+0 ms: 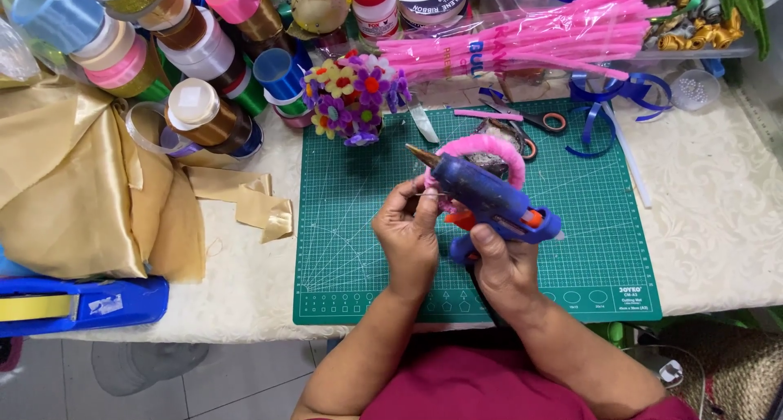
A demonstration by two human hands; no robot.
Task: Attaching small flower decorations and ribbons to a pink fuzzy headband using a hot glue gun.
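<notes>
At the middle of the frame, over the green cutting mat (571, 249), a loop wrapped in fuzzy pink pipe cleaner (481, 146) is held up off the desk (718, 216), and behind it sits something dark and glittery that I cannot make out. Its pink covering looks whole along the upper arc that shows, so the wrapping seems largely done; the lower part is hidden behind the tool, so how much remains there cannot be judged. A thin wire or stem runs from the piece into the left hand (408, 239), whose grip is pinched together on it, thumb and fingertips closed at the piece's lower left edge. The right hand (504, 265) has its grip clamped around the handle of a blue glue gun (489, 198), forefinger lying by the orange trigger, brass nozzle pointing to the upper left, just past the loop and not clearly touching it; no glue bead is visible. Just above on the mat lie a loose pink stem (487, 115), scissors (538, 122) and a small posy of pipe-cleaner flowers (355, 98). Farther out, a clear bag of pink pipe cleaners (538, 41) stretches across the top, ribbon spools (204, 114) crowd the upper left, gold satin cloth (73, 183) fills the left, and curled blue ribbon (608, 102) lies at the upper right.
</notes>
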